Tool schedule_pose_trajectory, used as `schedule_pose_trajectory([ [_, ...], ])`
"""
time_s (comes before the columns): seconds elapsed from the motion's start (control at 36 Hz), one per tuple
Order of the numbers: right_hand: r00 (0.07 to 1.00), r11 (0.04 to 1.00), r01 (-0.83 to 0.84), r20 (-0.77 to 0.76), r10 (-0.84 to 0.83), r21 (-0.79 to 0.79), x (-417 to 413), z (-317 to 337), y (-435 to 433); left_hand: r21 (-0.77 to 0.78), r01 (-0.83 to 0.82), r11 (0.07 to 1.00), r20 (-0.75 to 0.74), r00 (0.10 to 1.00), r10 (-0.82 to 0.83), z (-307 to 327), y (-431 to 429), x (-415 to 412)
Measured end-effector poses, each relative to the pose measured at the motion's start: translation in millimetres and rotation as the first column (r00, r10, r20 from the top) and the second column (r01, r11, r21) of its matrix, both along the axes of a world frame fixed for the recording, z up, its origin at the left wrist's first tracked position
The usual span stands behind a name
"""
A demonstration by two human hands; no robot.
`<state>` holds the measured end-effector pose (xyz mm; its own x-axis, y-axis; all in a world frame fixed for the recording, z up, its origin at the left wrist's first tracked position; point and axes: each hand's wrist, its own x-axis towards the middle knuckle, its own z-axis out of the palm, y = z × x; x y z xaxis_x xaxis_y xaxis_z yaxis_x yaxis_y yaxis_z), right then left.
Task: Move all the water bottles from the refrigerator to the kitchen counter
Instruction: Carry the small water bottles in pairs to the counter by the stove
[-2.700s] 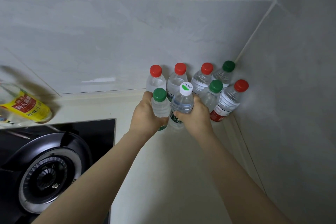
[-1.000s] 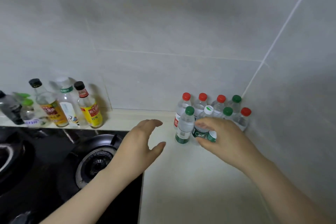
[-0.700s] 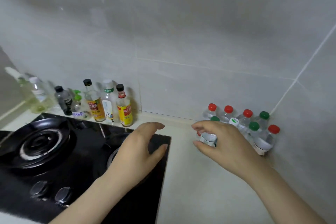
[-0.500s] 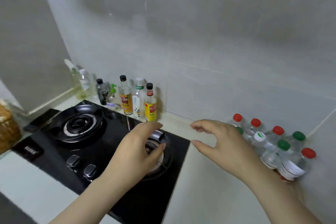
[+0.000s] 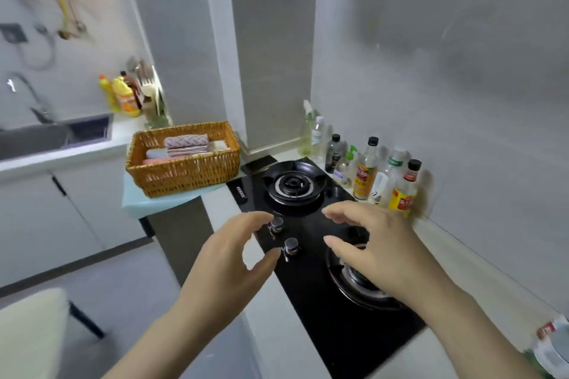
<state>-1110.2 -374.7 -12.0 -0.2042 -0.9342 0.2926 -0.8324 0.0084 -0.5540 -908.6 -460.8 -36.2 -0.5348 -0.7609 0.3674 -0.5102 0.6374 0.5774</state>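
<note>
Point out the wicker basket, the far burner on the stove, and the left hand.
Woven wicker basket [image 5: 184,177], head view, front wall.
Far black stove burner [image 5: 292,184], head view, centre ring.
Left hand [image 5: 229,258], head view, back of hand.

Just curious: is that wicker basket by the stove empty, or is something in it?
Not empty. The wicker basket holds folded cloths, a striped pinkish one on top, stacked below its rim.

Soft, even indoor light, heavy motion blur throughout, wide-angle bending at the edges, and faint glare on the black stove beneath both hands.
</note>
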Motion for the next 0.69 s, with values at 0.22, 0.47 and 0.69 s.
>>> schedule_pose_trajectory([
  [0.22, 0.966, 0.967, -0.254, -0.048, 0.252, -0.033, 83, 11, -49, 0.020, -0.256, 0.967, 0.004, 0.967, 0.256, 11, 5, 95],
  [0.47, 0.839, 0.843, -0.537, -0.119, 0.530, -0.029, 226, 28, -88, 0.029, -0.533, 0.846, -0.033, 0.845, 0.534, 25, 32, 233],
  [0.69, 0.679, 0.683, -0.729, -0.162, 0.716, -0.039, 381, 34, -91, -0.057, -0.681, 0.730, -0.112, 0.731, 0.674, 21, 73, 381],
])
